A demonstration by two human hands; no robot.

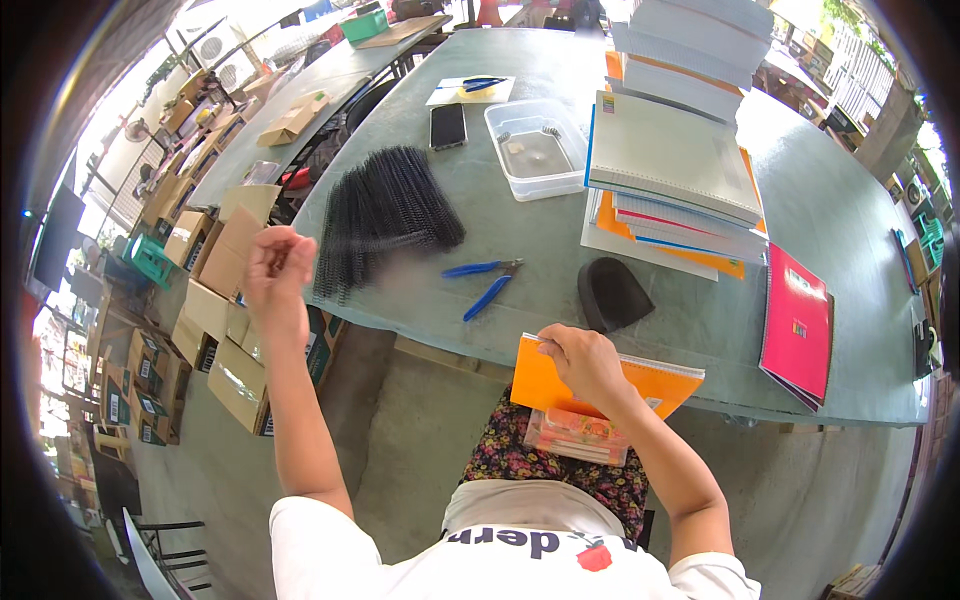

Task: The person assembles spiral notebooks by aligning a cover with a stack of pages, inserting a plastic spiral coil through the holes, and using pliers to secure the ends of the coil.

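orange notebook [640, 380] sits at the bench [700, 320] edge near 5 o'clock, the right hand [585, 362] gripping its left spine edge. the left hand [275, 262] at 9 o'clock is raised, fingers pinched on a thin black spiral coil [325, 262]. a pile of black coils [385, 215] lies just beyond; blue pliers [487, 282] rest near the centre.

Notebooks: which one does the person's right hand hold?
The orange notebook at the table's near edge, under the right hand. The pink notebook lies untouched to the right; the others sit stacked further back.
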